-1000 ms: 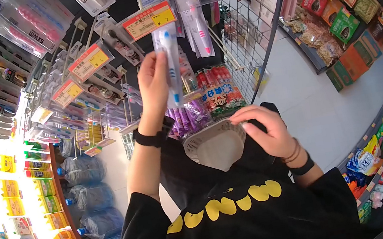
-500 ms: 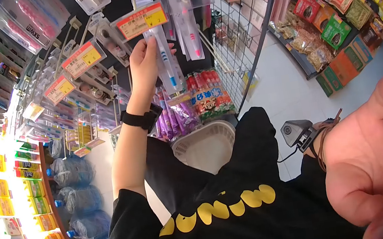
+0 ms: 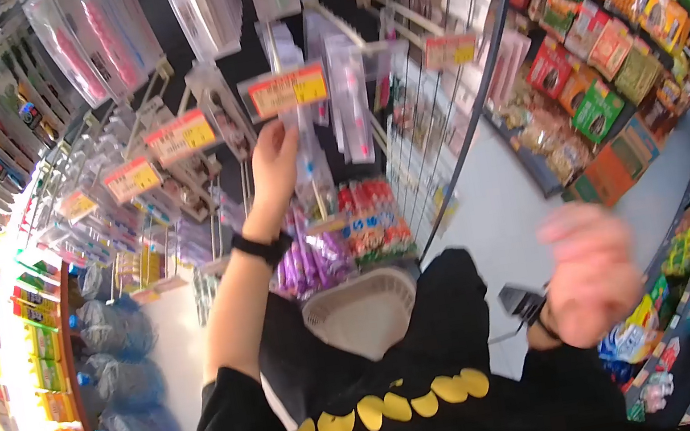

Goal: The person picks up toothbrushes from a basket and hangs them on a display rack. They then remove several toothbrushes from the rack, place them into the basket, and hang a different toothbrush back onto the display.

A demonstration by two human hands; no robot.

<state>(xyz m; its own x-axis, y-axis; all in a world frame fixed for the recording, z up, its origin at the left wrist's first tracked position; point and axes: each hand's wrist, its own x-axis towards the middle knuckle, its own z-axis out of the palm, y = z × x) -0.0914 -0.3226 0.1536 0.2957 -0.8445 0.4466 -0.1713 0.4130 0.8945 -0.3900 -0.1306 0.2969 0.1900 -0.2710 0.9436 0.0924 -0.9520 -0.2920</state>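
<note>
My left hand (image 3: 274, 165), with a black wristband (image 3: 263, 247), is raised to the hanging rack. Its fingers are closed in a pinch at the edge of a packaged toothbrush (image 3: 310, 165) with a blue part, just under a red and yellow price tag (image 3: 287, 91). The fingertips are partly hidden. More clear toothbrush packs (image 3: 354, 115) with pink parts hang just to the right. My right hand (image 3: 593, 271) is held in the air at the right, apart from the goods. Motion blur smears its fingers, and a dark device (image 3: 521, 303) sits at its wrist.
A pale plastic basket (image 3: 360, 308) lies between my knees, below purple packs (image 3: 312, 261) and red packs (image 3: 375, 220). A wire grid (image 3: 433, 147) stands right of the rack. Bagged foods (image 3: 599, 112) fill shelves at right; large water bottles (image 3: 124, 386) line the left.
My right hand has drawn inward and away from the camera, its fingers less spread. My left hand stays by the toothbrush pack, slightly lower in view. The view has shifted, showing more of the right-hand shelves.
</note>
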